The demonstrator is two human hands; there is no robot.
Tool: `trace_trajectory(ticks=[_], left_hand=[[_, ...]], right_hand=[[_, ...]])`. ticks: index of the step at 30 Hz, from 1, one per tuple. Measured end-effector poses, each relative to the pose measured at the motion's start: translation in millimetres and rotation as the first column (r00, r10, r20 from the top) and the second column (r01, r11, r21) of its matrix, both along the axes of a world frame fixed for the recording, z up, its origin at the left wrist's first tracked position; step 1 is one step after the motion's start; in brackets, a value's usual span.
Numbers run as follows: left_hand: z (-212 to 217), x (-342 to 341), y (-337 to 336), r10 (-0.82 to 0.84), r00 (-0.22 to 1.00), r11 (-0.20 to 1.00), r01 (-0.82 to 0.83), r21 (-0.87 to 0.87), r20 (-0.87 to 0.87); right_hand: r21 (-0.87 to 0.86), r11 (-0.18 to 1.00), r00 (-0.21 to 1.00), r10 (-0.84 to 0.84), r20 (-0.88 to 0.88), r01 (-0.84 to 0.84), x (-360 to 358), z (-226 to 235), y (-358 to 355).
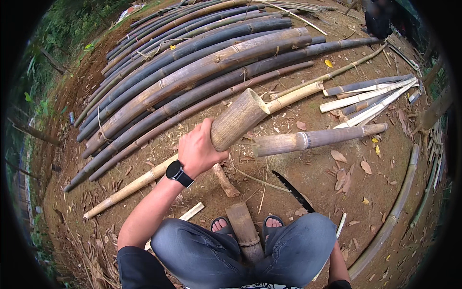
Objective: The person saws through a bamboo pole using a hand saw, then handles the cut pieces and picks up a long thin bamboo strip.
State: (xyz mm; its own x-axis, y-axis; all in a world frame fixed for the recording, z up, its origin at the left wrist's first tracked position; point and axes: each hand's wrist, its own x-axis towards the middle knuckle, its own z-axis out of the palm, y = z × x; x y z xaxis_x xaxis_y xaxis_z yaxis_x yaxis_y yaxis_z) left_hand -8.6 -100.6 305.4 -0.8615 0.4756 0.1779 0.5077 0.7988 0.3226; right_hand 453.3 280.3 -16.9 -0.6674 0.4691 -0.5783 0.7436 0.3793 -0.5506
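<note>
My left hand [199, 149], with a black watch [179, 172] on its wrist, grips a short, thick bamboo section [238, 120]. The section is tilted, its hollow end facing up and right. My right forearm [337, 262] goes down beside my right knee, which hides the hand. A long dark blade [291, 190] shows left of that knee; its handle end is hidden, and I cannot tell if the right hand holds it. Between my sandalled feet lies a bamboo piece [244, 229]. Just beyond, a cut bamboo length [320, 139] lies to the right.
Long bamboo poles [192, 72] lie in rows across the far left. A pale pole [130, 190] runs under my left hand. Split bamboo strips [368, 98] lie at the right, with a curved pole [390, 216] nearer. A person in dark clothes [378, 21] is at the far right.
</note>
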Motion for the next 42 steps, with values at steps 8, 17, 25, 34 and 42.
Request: trace_trajectory(ticks=[8, 17, 25, 34, 42], left_hand=[[36, 28, -29, 0.028, 0.991, 0.998, -0.019, 0.067, -0.134], [45, 48, -33, 0.046, 0.983, 0.992, -0.025, 0.121, -0.180], [49, 45, -42, 0.050, 0.981, 0.987, -0.019, 0.163, -0.187], [46, 41, -43, 0.073, 0.981, 0.982, -0.039, 0.187, -0.178], [51, 47, -40, 0.069, 0.988, 0.990, -0.050, 0.133, -0.138]], right_hand=[[0.198, 0.844, 0.807, 0.368, 0.463, -0.499, -109, 65, 40], [0.354, 0.542, 0.334, 0.798, -0.501, -0.762, -371, 321, -122], [0.281, 0.633, 0.387, 0.705, -0.595, -0.722, -393, 287, -148], [0.241, 0.677, 0.402, 0.645, -0.650, -0.695, -396, 266, -166], [0.280, 0.648, 0.328, 0.653, -0.683, -0.708, -393, 257, -172]])
